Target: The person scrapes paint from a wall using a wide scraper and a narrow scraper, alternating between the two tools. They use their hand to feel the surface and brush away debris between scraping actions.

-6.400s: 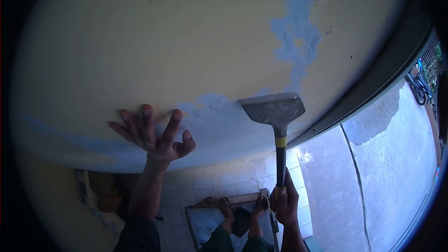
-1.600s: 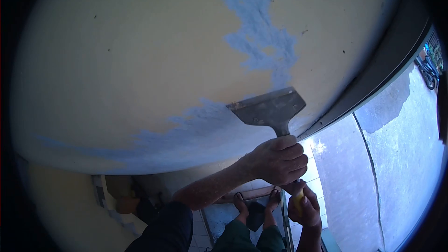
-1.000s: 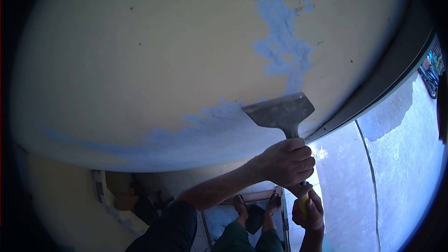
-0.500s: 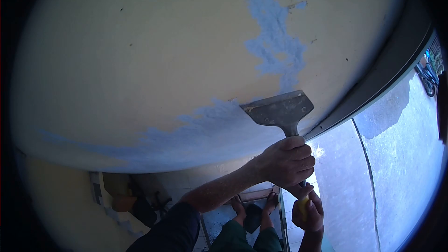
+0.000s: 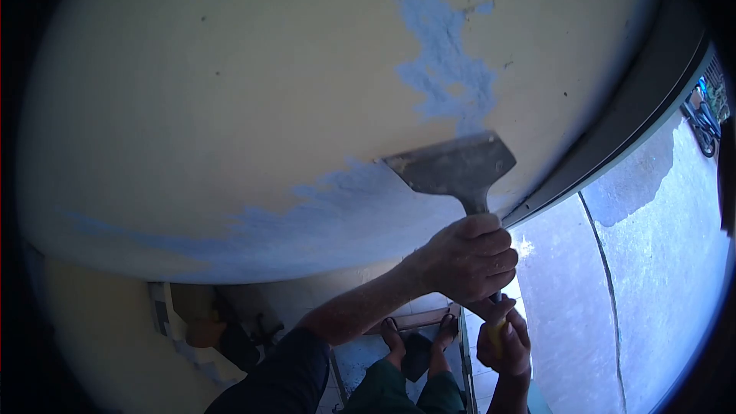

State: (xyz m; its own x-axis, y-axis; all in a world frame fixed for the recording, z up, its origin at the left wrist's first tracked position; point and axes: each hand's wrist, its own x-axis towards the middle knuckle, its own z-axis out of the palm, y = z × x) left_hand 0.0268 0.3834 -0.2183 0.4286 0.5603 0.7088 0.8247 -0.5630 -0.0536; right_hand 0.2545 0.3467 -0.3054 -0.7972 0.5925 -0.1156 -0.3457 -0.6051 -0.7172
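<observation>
Scraper (image 5: 454,167) up against yellow wall (image 5: 230,92), wide metal blade flat on the paint, top edge at the lower end of the bare blue patch (image 5: 445,69). Left hand (image 5: 466,258) fingers wrapped tight round the shaft just below the blade. Right hand (image 5: 506,343) fingers closed on the yellow handle end (image 5: 496,333), directly under the left. Stripped blue band (image 5: 307,215) runs left of the blade along the wall's lower part. Dark frame (image 5: 613,130) runs diagonally just right of the blade, close to its right corner. Below: both feet (image 5: 418,337) on a small platform (image 5: 356,356) over tiled floor (image 5: 337,299). Concrete ground (image 5: 659,261) beyond the frame, bicycle (image 5: 701,119) far right.
</observation>
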